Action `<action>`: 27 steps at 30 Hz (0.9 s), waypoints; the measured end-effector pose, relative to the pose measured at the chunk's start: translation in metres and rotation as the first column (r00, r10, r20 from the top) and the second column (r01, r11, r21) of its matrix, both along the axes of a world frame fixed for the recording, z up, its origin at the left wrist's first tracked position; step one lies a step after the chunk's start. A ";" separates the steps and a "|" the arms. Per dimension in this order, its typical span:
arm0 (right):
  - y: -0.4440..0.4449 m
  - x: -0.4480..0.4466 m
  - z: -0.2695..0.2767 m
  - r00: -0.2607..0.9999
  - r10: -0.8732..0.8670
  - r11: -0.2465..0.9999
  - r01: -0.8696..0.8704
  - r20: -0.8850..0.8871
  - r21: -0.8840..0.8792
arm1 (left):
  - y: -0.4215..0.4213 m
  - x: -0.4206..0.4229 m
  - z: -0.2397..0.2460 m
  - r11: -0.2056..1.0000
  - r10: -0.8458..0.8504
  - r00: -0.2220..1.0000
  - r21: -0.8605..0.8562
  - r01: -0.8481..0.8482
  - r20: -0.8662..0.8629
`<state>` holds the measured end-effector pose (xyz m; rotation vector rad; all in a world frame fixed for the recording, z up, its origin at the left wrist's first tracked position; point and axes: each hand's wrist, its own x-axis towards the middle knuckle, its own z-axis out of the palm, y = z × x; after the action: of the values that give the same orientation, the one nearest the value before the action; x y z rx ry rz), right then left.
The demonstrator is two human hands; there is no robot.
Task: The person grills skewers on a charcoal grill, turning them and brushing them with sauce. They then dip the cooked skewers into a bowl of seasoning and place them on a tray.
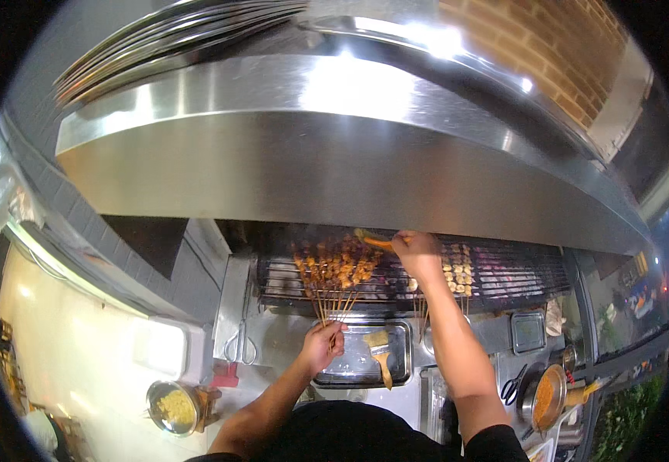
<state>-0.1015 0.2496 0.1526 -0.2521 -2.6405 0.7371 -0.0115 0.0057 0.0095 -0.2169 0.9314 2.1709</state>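
My left hand grips the lower ends of a fanned bunch of wooden skewers, whose browned meat pieces lie over the left part of the grill grate. In my right hand is an orange-handled brush; its blurred head is at the upper right of the meat. More skewers with pale round pieces rest on the grate right of my right forearm. A flat brush with a wooden handle lies in a metal tray beside my left hand.
A steel hood overhangs the grill. Scissors and a red block are at left, near a bowl of yellow food. At right are a small tray, black-handled scissors and a bowl of orange-red seasoning.
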 end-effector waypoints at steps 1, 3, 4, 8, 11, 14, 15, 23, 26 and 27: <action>-0.001 -0.002 -0.003 1.000 0.021 0.999 -0.021 0.012 0.028 | -0.002 0.002 -0.002 0.999 -0.010 1.000 0.045 0.009 0.025; -0.006 -0.009 -0.002 0.998 0.062 0.994 -0.065 0.029 0.092 | -0.004 -0.001 -0.009 0.989 -0.031 0.997 0.145 0.021 0.064; -0.024 -0.003 0.017 0.991 0.050 0.999 -0.052 0.122 0.012 | -0.007 0.000 -0.013 0.985 -0.035 0.995 0.170 0.019 0.089; -0.077 0.015 0.018 0.943 0.300 0.939 -0.319 0.146 0.131 | -0.005 0.003 -0.017 0.972 0.006 0.998 0.235 -0.022 0.068; -0.096 0.021 0.037 0.961 0.248 0.960 -0.261 0.123 0.102 | -0.004 0.001 -0.013 0.968 0.034 0.997 0.247 -0.049 0.067; -0.107 0.013 0.038 0.854 0.359 0.899 -0.424 0.376 0.105 | -0.004 0.002 -0.017 0.967 0.001 0.995 0.254 -0.026 0.097; -0.112 0.005 0.041 0.856 0.366 0.909 -0.413 0.365 0.057 | -0.007 0.003 -0.018 0.966 0.005 0.995 0.256 -0.031 0.104; -0.118 -0.027 0.058 0.839 0.355 0.930 -0.364 0.413 -0.058 | -0.010 0.000 -0.014 0.949 -0.047 0.990 0.315 0.003 0.134; -0.133 0.004 0.050 0.806 0.478 0.855 -0.518 0.349 0.024 | -0.016 -0.002 -0.015 0.948 -0.066 0.984 0.317 0.011 0.163; -0.143 0.012 0.047 0.786 0.506 0.801 -0.581 0.354 0.144 | -0.017 -0.003 -0.016 0.945 -0.085 0.981 0.327 0.023 0.175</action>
<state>-0.0890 0.1068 0.1999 0.5531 -3.0967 0.5502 -0.0141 -0.0114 -0.0061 -0.2266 0.4600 2.1713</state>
